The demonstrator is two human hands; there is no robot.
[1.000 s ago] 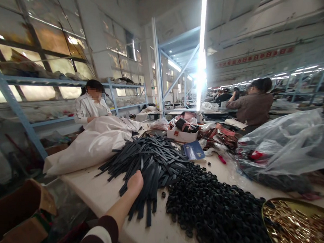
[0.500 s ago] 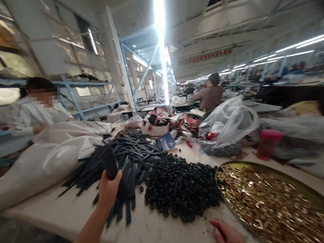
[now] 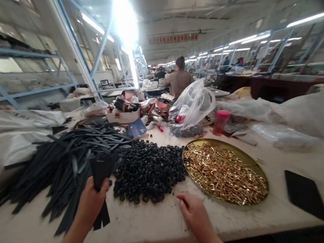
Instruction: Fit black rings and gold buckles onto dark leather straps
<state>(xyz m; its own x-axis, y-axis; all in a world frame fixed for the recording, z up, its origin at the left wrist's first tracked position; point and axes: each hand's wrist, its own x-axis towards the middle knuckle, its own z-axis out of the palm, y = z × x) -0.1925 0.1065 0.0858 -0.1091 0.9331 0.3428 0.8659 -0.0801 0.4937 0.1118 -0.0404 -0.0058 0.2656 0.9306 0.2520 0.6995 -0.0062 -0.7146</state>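
A pale counter (image 3: 148, 227) carries black straps (image 3: 61, 163), black rings (image 3: 147, 169), a gold tray (image 3: 252, 163), perhaps a phone (image 3: 305, 194).

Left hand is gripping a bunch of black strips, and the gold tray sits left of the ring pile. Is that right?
Not quite. The head view shows the gold tray to the right of the ring pile, not left. The rest holds: the left hand is gripping a bunch of black strips.
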